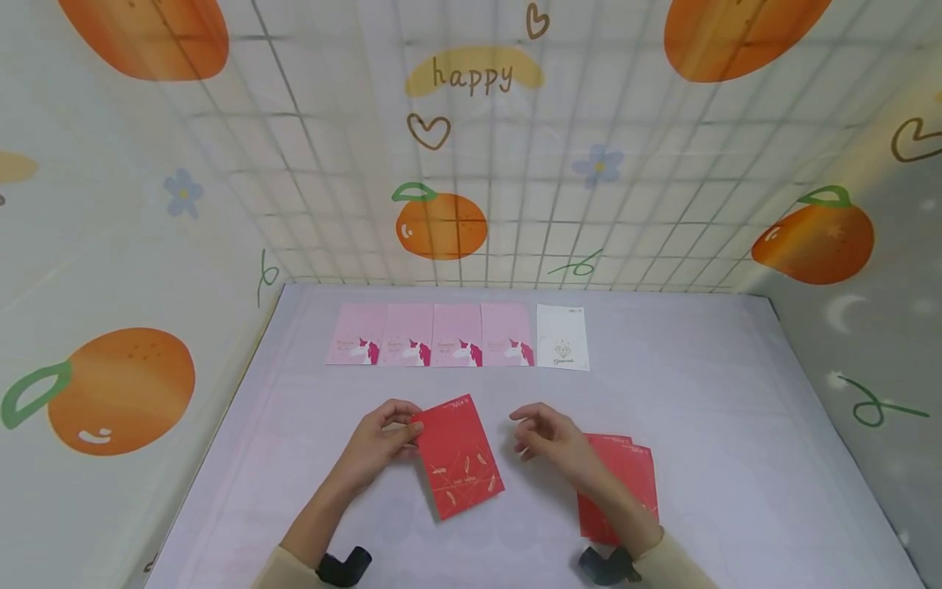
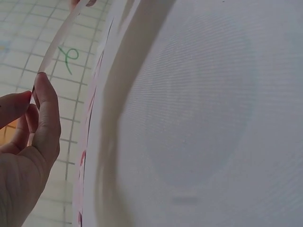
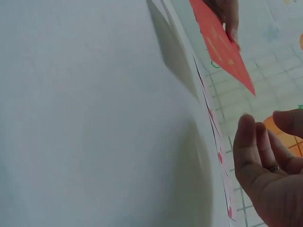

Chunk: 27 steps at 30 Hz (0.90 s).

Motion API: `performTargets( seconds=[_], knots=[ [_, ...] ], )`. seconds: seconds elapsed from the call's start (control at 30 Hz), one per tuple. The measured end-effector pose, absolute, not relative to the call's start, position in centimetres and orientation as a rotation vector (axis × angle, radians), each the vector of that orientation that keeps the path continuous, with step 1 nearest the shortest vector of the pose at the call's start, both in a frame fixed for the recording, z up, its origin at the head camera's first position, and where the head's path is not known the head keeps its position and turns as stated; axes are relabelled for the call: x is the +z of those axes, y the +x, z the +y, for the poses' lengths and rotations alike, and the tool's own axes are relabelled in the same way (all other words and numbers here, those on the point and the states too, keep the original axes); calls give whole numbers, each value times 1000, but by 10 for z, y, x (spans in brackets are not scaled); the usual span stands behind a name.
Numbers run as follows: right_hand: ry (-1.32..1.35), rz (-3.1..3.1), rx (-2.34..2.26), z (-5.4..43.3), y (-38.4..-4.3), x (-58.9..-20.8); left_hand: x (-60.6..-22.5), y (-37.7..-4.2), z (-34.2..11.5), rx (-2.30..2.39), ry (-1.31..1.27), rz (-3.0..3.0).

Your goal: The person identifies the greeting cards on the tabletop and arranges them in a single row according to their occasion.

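Observation:
My left hand (image 1: pixel 377 446) pinches a red card (image 1: pixel 460 456) by its upper left edge, thumb on the printed face. Gold leaf-like marks decorate the card's lower half, and it is tilted, held above the table with a shadow below. The left wrist view catches the card (image 2: pixel 57 40) almost edge-on between the thumb and fingers. My right hand (image 1: pixel 555 442) hovers to the right of that card, fingers loosely bent and holding nothing. Beneath the right forearm lies a small stack of red cards (image 1: pixel 625 474), partly hidden by the arm.
Toward the back of the white table (image 1: pixel 706 393), several pink unicorn cards (image 1: pixel 458 335) lie in a row. A white card (image 1: pixel 562 337) with a gold drawing lies at the row's right end. Printed cloth walls (image 1: pixel 331 164) enclose the table behind and at both sides.

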State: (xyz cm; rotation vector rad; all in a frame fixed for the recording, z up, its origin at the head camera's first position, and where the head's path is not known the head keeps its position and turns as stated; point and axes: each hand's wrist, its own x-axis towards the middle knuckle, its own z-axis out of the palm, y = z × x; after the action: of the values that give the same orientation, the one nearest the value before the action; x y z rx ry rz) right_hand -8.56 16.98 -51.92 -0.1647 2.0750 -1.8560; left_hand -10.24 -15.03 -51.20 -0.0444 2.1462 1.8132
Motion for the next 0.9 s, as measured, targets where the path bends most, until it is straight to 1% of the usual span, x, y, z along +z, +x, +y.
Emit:
performTargets(
  seconds=[0.53, 0.9],
  knots=[
    [-220, 1982, -1804, 155, -81, -526, -513, -105, -152, 1914, -105, 2157],
    [-211, 1978, -1811, 149, -78, -525, -512, -106, -151, 1969, -128, 2126]
  ],
)
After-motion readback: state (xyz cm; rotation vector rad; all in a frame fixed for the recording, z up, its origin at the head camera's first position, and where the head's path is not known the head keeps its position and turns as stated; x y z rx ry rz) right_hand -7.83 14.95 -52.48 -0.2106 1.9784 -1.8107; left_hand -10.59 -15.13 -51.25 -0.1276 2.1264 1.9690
